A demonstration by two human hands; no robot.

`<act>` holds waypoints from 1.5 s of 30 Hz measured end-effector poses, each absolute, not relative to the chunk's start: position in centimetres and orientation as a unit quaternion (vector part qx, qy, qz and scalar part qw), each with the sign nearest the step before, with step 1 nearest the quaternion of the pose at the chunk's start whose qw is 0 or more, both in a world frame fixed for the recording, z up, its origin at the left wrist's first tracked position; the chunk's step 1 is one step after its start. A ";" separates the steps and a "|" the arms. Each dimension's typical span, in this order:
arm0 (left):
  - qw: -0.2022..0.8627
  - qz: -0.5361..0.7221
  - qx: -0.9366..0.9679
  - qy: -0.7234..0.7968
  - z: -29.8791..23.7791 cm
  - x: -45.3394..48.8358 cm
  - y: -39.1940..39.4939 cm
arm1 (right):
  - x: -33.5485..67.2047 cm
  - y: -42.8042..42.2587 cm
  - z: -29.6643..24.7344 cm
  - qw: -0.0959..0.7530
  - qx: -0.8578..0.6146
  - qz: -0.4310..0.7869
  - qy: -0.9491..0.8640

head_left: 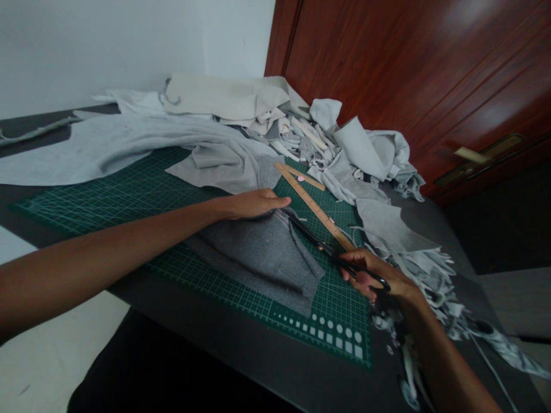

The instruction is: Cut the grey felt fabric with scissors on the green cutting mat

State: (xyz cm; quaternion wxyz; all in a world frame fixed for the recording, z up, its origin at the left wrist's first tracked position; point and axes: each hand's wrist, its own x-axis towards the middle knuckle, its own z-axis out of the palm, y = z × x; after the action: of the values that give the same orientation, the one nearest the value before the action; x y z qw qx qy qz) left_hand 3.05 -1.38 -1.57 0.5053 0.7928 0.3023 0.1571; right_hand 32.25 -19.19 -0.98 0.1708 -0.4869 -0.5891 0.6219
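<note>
A piece of dark grey fabric (258,258) lies over the green cutting mat (129,183). My left hand (253,203) grips the fabric at its upper edge, thumb on top and the other fingers hidden beneath. In my right hand (365,272) is a pair of black-handled scissors (325,248), fingers through the handles. Their blades point up and left, reaching the fabric edge close to my left thumb. Just beyond the scissors, a wooden ruler (316,209) slants across the mat, with a shorter wooden strip (305,178) beside its far end.
Light grey cloth (142,135) spreads over the back left, with a cream folded piece (228,97) behind it. Fabric scraps (404,229) are heaped along the right side of the dark table (241,338). A reddish wooden door (404,74) stands behind.
</note>
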 end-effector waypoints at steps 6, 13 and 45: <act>0.487 0.169 0.806 0.292 -1.4 3.0 -1.5 | 32.3 -19.2 -1.1 0.169 -0.489 0.626 -0.584; 0.457 0.182 0.818 0.298 -1.4 3.1 -1.6 | 32.3 -19.0 -1.1 0.167 -0.493 0.631 -0.575; 0.504 0.178 0.794 0.288 -1.2 3.0 -1.8 | 32.2 -19.3 -1.5 0.169 -0.546 0.611 -0.547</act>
State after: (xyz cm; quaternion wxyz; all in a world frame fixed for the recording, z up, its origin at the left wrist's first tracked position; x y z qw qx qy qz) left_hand 3.02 -1.84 -1.19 0.5045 0.7944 0.2876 0.1778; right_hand 32.23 -19.29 -1.52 0.1694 -0.5464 -0.5473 0.6109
